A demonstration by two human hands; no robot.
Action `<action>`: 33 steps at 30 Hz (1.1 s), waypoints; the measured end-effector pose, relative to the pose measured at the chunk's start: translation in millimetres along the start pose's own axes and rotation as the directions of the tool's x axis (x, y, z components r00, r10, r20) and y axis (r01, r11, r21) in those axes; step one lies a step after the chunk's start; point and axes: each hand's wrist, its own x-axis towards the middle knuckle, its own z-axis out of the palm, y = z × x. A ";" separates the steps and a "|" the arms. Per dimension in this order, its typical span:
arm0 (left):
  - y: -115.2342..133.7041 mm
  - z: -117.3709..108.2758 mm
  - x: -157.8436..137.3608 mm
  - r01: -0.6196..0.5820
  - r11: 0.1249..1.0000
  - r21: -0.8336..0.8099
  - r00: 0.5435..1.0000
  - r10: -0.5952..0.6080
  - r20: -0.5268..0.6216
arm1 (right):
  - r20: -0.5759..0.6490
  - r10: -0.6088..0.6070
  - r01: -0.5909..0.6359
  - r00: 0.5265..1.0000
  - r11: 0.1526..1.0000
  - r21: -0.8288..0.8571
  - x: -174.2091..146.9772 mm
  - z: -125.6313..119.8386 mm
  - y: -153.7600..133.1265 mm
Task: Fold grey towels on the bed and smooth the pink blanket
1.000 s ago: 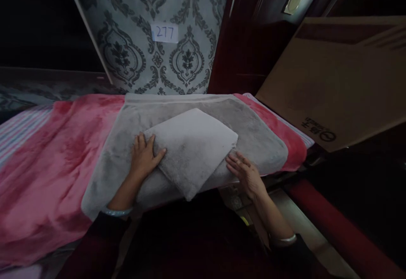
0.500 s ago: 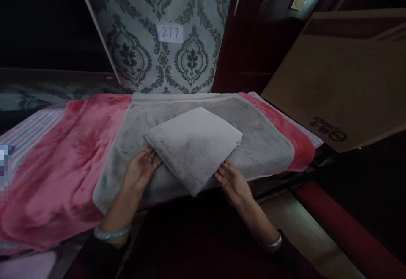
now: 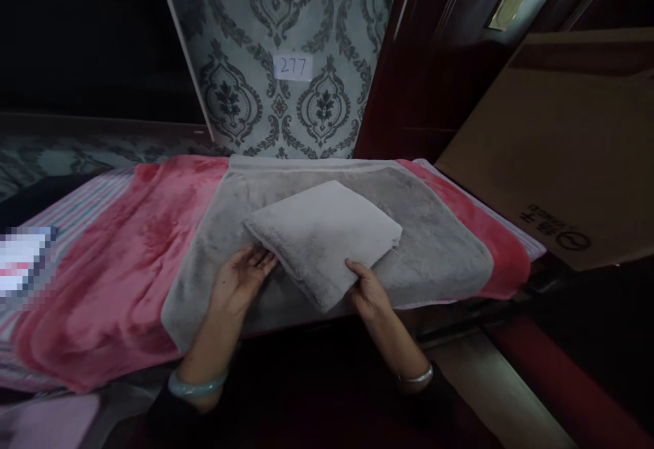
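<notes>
A folded grey plush cloth (image 3: 327, 238) lies at a slant, one corner toward me, over a larger grey plush blanket (image 3: 434, 244). Its right corner shows a few loose threads. My right hand (image 3: 370, 292) grips the near right edge, thumb on top and the other fingers hidden beneath. At the left edge, my left hand (image 3: 242, 275) is turned palm up with its fingers stretched out, the tips partly tucked under the cloth. No thumb presses on top there, so that hand stays open.
Under the grey blanket lies a pink plush blanket (image 3: 122, 258) over a striped sheet (image 3: 76, 200). A large cardboard box (image 3: 572, 142) leans at the right. Behind are a dark screen (image 3: 86, 40), patterned wallpaper (image 3: 281, 115) and a paper marked 277 (image 3: 293, 67).
My right thumb has come over the top of the cloth, and that hand now grips its edge. My left fingers have slid further under the left side. The view has shifted slightly.
</notes>
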 end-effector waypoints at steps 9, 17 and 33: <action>1.3 5.5 15.1 0.100 0.995 0.010 0.993 -0.100 0.064 | 0.063 0.086 -0.080 0.994 0.993 -0.088 -37.7 -43.1 -22.5; -4.7 -13.5 25.8 0.204 0.978 0.046 0.935 -0.208 0.287 | -0.061 0.106 -0.111 0.992 0.990 -0.090 -48.8 -88.0 -48.8; -0.2 -1.6 63.9 -0.221 0.819 0.529 0.784 -0.174 0.596 | 0.048 -0.096 0.106 0.994 0.949 -0.298 -15.2 -28.4 -99.5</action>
